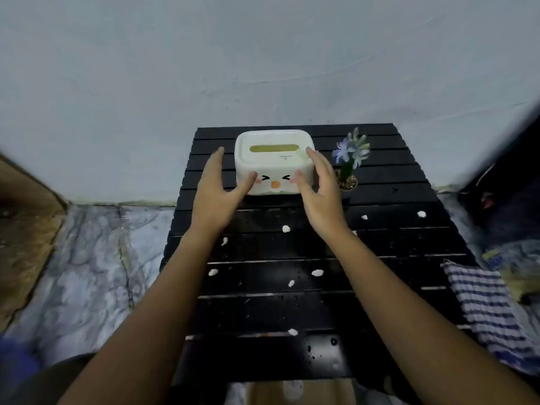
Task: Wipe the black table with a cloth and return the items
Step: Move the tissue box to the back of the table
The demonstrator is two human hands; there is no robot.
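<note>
Head view, looking down on a black slatted desk [380, 287] set against a pale wall [263, 54].

Tissue box [274, 162]: white, rounded, with a cartoon face on its near side and a slot in the lid; stands upright at the far middle of the desk.

Left hand [217, 197]: at the box's left side, fingers [216, 159] straight and spread, thumb touching the box's near left corner. The other fingers lie just beside the left wall; whether they touch it I cannot tell.

Right hand [321, 194]: at the box's right side, fingers loosely spread, slightly bent, their tips at the lid's right edge, thumb on the near right corner.

Potted plant [349, 159]: small, pale blue flowers, upright just right of the box, partly behind the right hand.

White scraps [286, 228]: several small bits scattered across the middle and near slats, with wet specks among them.

Checked cloth [491, 311]: blue and white, draped over the desk's right near edge, well apart from both hands.

Marbled floor [87, 273]: to the left of the desk.
</note>
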